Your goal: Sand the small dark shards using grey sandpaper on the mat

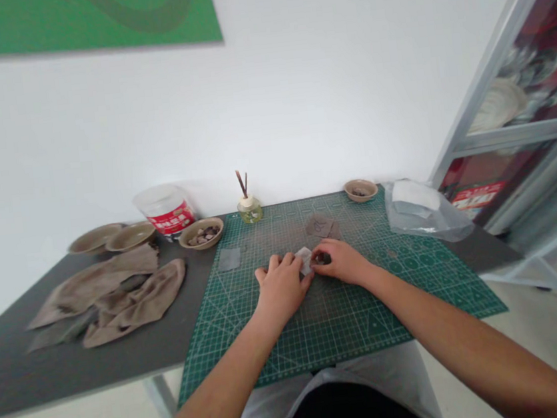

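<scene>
Green cutting mat [337, 326] lies below both bent wrists; the left hand [282, 290] pinches a pale paper scrap [305, 260] in a narrow grip, the right hand [343, 262] narrowly holding a dark lump [321, 258] just beside it.

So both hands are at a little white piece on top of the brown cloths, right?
Not quite. The head view shows the left hand and right hand at the little white piece on the green cutting mat, not on the brown cloths, which lie to the left on the dark table.
</scene>
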The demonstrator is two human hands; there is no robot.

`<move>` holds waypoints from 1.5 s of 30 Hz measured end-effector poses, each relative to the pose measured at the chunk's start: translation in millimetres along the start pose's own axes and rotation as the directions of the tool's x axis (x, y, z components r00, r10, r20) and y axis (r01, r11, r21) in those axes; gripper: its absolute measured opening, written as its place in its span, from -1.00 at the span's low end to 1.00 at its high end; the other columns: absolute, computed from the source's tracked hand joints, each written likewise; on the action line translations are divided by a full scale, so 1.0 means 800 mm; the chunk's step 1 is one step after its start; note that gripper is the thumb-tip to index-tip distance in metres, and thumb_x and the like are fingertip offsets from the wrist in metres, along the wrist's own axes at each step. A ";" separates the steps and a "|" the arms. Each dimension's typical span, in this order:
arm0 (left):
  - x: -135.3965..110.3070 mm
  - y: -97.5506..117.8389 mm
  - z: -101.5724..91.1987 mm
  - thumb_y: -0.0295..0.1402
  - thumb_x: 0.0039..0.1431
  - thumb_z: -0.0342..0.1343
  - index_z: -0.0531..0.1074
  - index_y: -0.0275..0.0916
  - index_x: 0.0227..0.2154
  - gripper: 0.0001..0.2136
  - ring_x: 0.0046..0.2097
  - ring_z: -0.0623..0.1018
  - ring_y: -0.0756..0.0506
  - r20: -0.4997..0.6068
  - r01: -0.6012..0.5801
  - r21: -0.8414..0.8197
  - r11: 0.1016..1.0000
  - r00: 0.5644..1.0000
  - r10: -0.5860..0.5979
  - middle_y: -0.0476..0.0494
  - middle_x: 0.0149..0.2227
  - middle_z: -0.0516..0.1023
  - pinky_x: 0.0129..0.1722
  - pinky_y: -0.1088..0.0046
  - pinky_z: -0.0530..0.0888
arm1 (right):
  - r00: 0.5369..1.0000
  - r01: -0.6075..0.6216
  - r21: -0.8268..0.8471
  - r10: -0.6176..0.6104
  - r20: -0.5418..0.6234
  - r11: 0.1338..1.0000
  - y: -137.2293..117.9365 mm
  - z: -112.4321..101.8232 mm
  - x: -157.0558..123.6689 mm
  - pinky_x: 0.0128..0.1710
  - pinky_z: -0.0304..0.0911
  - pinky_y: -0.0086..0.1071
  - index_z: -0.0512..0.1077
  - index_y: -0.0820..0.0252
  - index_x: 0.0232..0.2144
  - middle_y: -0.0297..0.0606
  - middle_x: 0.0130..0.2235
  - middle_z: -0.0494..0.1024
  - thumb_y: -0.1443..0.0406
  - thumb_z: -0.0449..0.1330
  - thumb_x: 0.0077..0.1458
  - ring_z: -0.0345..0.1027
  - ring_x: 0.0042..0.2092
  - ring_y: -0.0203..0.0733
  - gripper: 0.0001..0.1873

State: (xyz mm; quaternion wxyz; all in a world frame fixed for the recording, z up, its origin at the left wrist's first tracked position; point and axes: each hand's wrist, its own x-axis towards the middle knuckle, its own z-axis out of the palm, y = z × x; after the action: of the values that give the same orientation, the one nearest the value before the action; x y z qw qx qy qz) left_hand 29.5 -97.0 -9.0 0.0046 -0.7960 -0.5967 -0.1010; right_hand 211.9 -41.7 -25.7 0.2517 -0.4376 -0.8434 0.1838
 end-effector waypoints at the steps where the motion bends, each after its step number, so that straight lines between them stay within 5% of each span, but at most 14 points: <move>1: 0.002 0.000 -0.001 -0.10 0.28 -0.02 0.41 -0.08 -0.07 -0.72 0.06 0.30 -0.33 0.013 -0.010 -0.001 1.000 1.000 0.010 -0.21 0.01 0.46 -0.10 0.05 0.24 | 1.000 0.004 0.001 -0.004 0.009 1.000 0.000 -0.001 0.000 -0.20 0.19 -0.38 0.53 0.19 -0.27 -0.27 -0.30 0.47 0.27 0.29 0.05 0.36 -0.24 -0.23 -0.84; 16: 0.044 -0.052 -0.008 -0.22 0.17 0.18 0.41 -0.11 -0.14 -0.77 0.09 0.36 -0.23 0.106 -0.292 -0.232 0.928 0.941 0.322 -0.13 0.07 0.41 0.00 0.16 0.24 | 0.987 0.099 0.020 -0.101 0.121 0.995 0.017 -0.014 0.032 -0.22 0.22 -0.35 0.53 0.11 -0.30 -0.26 -0.30 0.50 0.26 0.31 -0.01 0.37 -0.23 -0.17 -0.84; 33: 0.049 -0.062 0.000 -0.24 -0.01 0.34 0.29 -0.15 -0.19 -0.61 -0.05 0.43 -0.21 0.165 -0.121 -0.369 0.921 0.967 0.193 -0.05 -0.13 0.47 -0.07 0.23 0.20 | 0.969 0.162 0.017 -0.162 0.187 0.987 0.013 -0.008 0.047 -0.22 0.20 -0.35 0.47 0.17 -0.35 -0.30 -0.33 0.45 0.24 0.30 -0.02 0.32 -0.24 -0.19 -0.84; 45: 0.049 -0.061 0.000 -0.20 -0.04 0.36 0.28 -0.15 -0.22 -0.59 -0.09 0.42 -0.19 0.150 -0.122 -0.355 0.927 0.971 0.185 -0.02 -0.17 0.46 -0.11 0.26 0.18 | 0.982 0.126 -0.024 -0.122 0.141 0.992 0.011 -0.005 0.044 -0.16 0.20 -0.31 0.48 0.18 -0.30 -0.28 -0.30 0.46 0.28 0.28 0.02 0.31 -0.20 -0.16 -0.85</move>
State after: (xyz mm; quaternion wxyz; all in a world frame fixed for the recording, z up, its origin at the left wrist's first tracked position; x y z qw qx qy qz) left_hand -6.4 -46.2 -8.1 -0.1802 -0.8347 -0.5038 -0.1302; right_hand 202.5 -7.0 -17.8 0.1959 -0.3744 -0.8875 0.1837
